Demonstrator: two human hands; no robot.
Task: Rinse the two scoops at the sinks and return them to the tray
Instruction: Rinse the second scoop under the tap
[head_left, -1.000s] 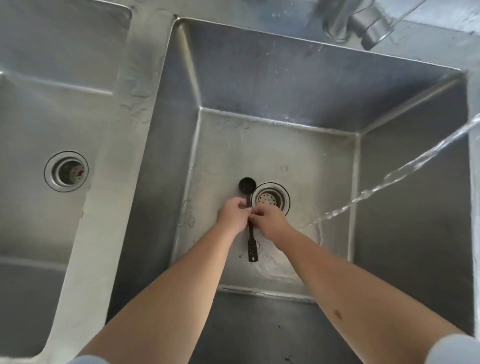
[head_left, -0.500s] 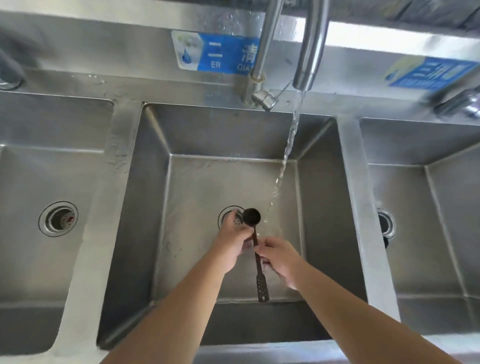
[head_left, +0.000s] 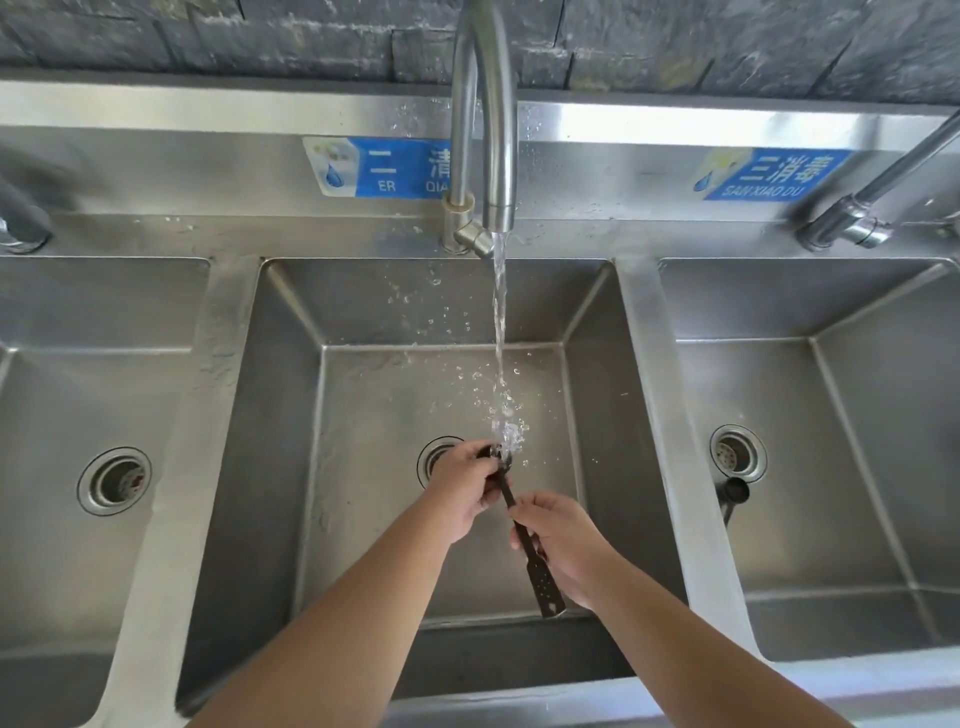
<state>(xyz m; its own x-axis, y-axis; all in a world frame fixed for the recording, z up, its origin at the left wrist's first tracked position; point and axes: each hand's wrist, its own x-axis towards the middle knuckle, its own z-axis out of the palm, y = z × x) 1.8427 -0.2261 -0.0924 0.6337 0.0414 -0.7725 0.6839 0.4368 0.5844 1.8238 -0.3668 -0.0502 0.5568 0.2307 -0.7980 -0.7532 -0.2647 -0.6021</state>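
A dark long-handled scoop (head_left: 540, 574) is held over the middle sink (head_left: 363, 519), its bowl right under the running water from the tap (head_left: 485, 119). My left hand (head_left: 462, 493) grips it at the bowl end, fingers wrapped over the bowl. My right hand (head_left: 563, 540) holds the handle lower down; the perforated handle end sticks out below it. Water splashes off the bowl. A second dark scoop (head_left: 732, 496) lies in the right sink (head_left: 857, 519), just below that sink's drain. No tray is in view.
Three steel sinks stand side by side; the left sink (head_left: 62, 415) has a drain (head_left: 114, 480). Another tap (head_left: 878, 208) rises at the back right, and a third at the far left (head_left: 21, 218). Blue labels are stuck on the backsplash.
The view has tilted up to show all three sinks. The scoop's bowl has moved from beside the stream into it, and water now splashes off it. Both hands keep their hold.
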